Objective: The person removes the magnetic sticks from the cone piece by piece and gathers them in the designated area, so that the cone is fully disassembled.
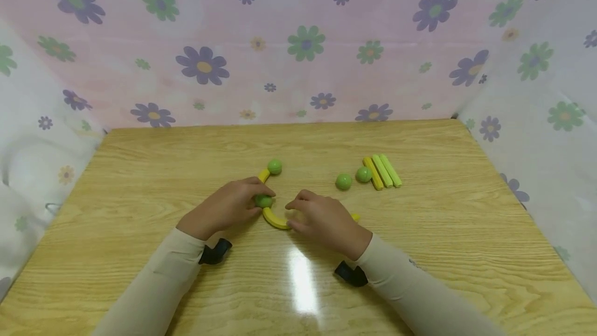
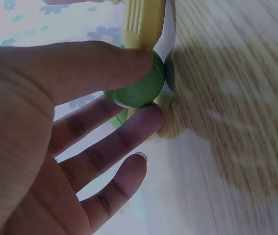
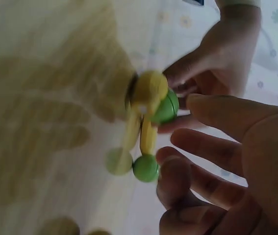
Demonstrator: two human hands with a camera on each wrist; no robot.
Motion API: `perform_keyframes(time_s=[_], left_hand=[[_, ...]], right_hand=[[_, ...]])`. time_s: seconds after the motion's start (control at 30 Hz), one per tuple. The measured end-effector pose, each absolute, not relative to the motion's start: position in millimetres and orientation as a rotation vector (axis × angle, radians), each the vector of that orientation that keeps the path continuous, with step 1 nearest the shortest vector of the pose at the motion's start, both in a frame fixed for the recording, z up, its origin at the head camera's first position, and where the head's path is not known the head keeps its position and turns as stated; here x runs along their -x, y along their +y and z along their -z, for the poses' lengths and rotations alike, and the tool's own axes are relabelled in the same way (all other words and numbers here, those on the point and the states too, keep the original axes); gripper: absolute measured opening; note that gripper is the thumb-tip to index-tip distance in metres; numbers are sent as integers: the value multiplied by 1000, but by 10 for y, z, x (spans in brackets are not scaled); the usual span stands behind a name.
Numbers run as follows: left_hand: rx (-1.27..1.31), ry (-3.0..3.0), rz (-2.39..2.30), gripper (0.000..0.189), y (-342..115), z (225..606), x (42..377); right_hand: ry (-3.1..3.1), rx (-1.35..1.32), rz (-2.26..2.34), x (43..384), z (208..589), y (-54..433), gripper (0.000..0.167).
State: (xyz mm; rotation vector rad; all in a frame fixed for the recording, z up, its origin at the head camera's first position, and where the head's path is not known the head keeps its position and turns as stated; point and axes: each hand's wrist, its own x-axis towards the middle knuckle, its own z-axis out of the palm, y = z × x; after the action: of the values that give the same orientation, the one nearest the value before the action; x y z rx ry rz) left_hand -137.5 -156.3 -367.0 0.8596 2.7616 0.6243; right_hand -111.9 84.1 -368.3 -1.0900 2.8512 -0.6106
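Observation:
My left hand [image 1: 226,207] pinches a green ball [image 2: 139,92] between thumb and fingers, low over the table. A curved yellow piece [image 1: 275,220] meets this ball at its near side. On the far side, a yellow stick [image 1: 264,175], partly behind my fingers, leads to a second green ball [image 1: 274,166]. My right hand [image 1: 330,223] hovers by the curved piece's right end, its fingers loosely bent. In the right wrist view the thumb and fingers [image 3: 212,110] stand beside the blurred yellow end [image 3: 149,90], with nothing between them.
Two loose green balls [image 1: 344,181] [image 1: 364,174] lie right of centre on the wooden table [image 1: 186,154]. Beside them are several yellow sticks [image 1: 384,171]. Another yellow piece [image 1: 356,217] pokes out behind my right hand. Flower-patterned cloth [image 1: 305,92] surrounds the table's back and sides.

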Motion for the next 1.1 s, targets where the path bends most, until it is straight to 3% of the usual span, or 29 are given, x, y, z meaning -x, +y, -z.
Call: perform_keyframes(time_s=[1.1], left_hand=[[-870,2686,-665,33,-1510,3656,1348]], right_hand=[[2786,1109,440,1137,3686,791,22]])
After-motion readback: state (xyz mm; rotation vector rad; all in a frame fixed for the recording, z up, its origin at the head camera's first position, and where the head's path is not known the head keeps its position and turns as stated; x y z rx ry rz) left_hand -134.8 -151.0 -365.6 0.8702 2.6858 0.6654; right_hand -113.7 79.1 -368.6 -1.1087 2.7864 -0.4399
